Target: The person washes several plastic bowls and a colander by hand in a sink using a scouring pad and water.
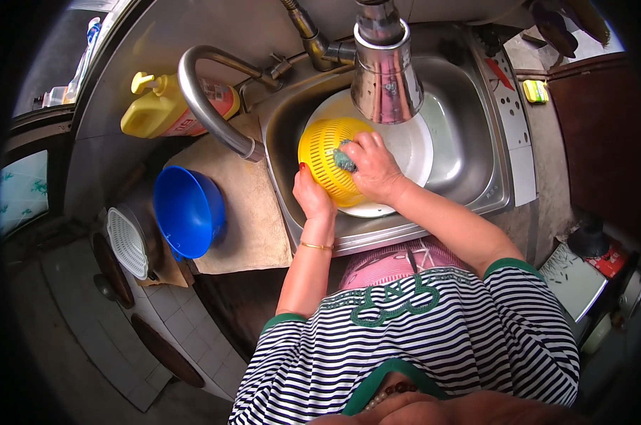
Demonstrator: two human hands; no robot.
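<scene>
My left hand (314, 195) grips the near left rim of a yellow slotted plastic colander (320, 151). The colander is tilted, its slotted outer side turned up towards me. Pressed against that side is a green scouring pad (344, 157), held in the fingers of my right hand (376, 167). Beneath the colander lies a wide white basin (421, 154), resting inside a stainless steel sink (474, 170). My right hand and the colander cover part of the basin.
A metal spray head (386, 79) hangs over the sink. On the left a curved steel faucet (193, 79) arches beside a yellow pump bottle (174, 106). A blue plastic bowl (187, 212) stands on the left counter, with a white basket (126, 241) beyond it.
</scene>
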